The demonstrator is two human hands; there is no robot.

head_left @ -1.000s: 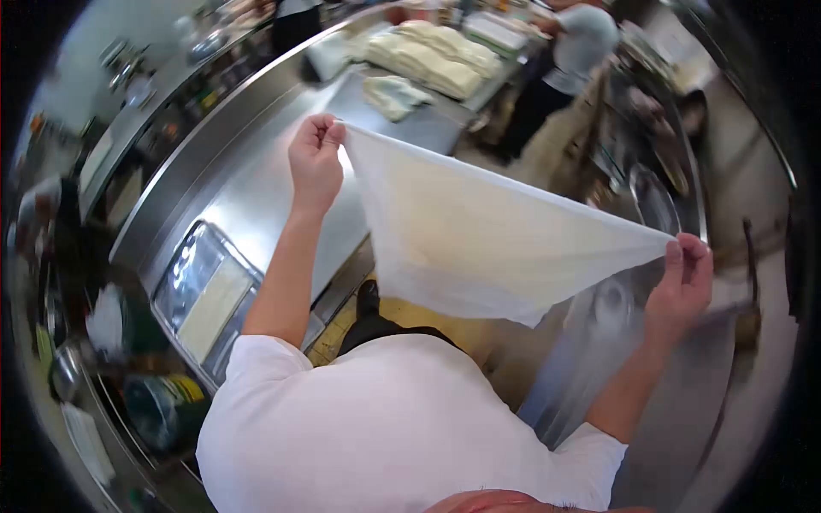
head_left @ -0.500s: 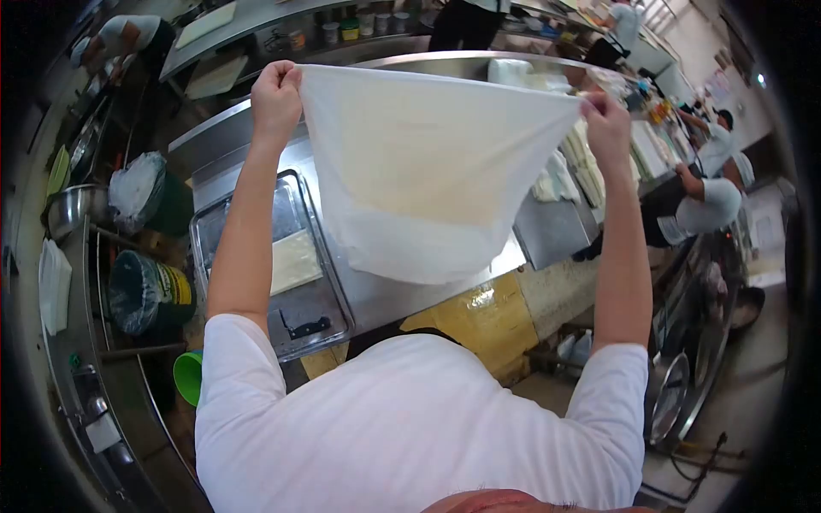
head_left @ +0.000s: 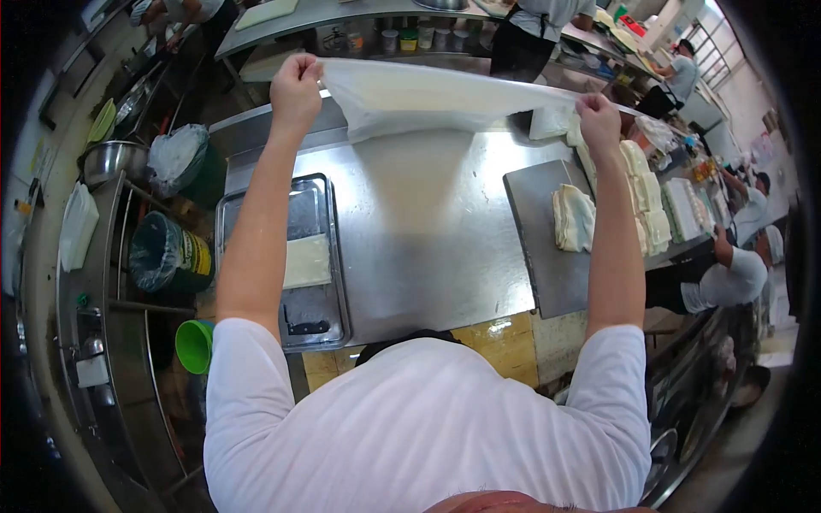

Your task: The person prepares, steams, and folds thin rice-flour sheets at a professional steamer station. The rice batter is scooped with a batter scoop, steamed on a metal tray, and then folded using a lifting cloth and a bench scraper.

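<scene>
My left hand [head_left: 295,92] is raised at the far side of the steel table, fingers closed on one top corner of a thin translucent white plastic sheet [head_left: 410,98]. The opposite corner is pinched in my right hand [head_left: 599,121]. Between them the top edge is pulled taut, while the lower part swings out away from me over the table. A pale yellowish area shows through the sheet. Below my left forearm lies a metal tray [head_left: 340,282] holding a flat pale slab [head_left: 306,261] and a black-handled knife [head_left: 308,327].
On the steel table [head_left: 410,248], a grey board [head_left: 547,256] carries a folded pale bundle [head_left: 573,218]. Further right are stacked pale pieces [head_left: 646,197]. Lined buckets [head_left: 162,252] stand left. Several people work around, including one [head_left: 543,26] across the table.
The sheet was hanging down toward me with its pale middle in full view; now it has swung up and away. Both hands still grip its corners. More of the tabletop and board shows.
</scene>
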